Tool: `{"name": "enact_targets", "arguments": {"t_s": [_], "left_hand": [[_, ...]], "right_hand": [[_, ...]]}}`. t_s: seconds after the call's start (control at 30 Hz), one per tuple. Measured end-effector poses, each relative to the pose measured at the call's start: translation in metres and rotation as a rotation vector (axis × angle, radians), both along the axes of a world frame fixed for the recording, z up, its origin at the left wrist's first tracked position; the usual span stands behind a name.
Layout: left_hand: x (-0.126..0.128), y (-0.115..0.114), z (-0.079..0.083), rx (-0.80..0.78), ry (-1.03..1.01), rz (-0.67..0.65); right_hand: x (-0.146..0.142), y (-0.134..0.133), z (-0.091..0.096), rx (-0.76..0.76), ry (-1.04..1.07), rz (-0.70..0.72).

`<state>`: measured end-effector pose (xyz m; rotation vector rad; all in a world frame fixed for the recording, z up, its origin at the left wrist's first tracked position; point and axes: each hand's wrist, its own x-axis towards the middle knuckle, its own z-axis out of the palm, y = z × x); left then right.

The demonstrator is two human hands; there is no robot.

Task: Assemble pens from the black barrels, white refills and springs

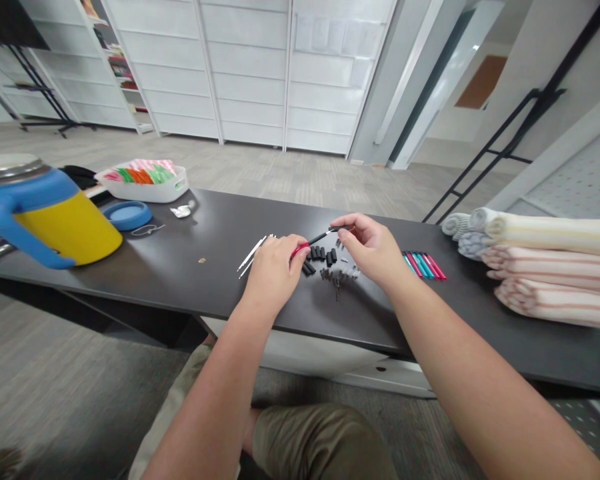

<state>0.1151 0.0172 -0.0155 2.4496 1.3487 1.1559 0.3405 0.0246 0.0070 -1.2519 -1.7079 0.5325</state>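
Observation:
My left hand (275,267) is closed around the red barrel end of a pen (314,240), just above the dark table (220,233). Its thin black-and-white refill sticks out to the right, and my right hand (367,247) pinches that tip. Beneath and between the hands lie several short black pen caps or grips (323,255) and a small heap of metal springs and tips (336,275). Thin white refills (254,255) lie left of my left hand. A row of red and teal pen barrels (424,265) lies right of my right hand.
A yellow jug with a blue handle (50,217) stands at the table's left, with a blue lid (127,215) and a white tray of coloured items (145,179) behind it. Rolled striped towels (540,260) are stacked at the right. My knees are below the table's near edge.

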Motion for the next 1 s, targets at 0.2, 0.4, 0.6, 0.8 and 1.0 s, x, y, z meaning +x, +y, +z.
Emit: {"name": "enact_targets", "arguments": {"t_s": [0.2, 0.4, 0.6, 0.8, 1.0], "left_hand": [[0.000, 0.000, 0.000, -0.009, -0.003, 0.005], [0.000, -0.001, 0.000, -0.013, -0.004, 0.000], [0.000, 0.000, -0.001, -0.011, 0.015, 0.004], [0.000, 0.000, -0.001, 0.001, 0.029, -0.010], [0.000, 0.000, -0.001, -0.002, 0.037, -0.031]], "right_hand": [[0.001, -0.001, 0.002, 0.012, 0.008, -0.031], [0.002, -0.003, 0.007, 0.036, 0.025, -0.051], [-0.001, -0.005, 0.007, -0.014, -0.008, 0.012], [-0.005, -0.008, 0.010, -0.038, -0.064, 0.055], [-0.006, -0.009, 0.009, -0.067, -0.104, 0.106]]}}
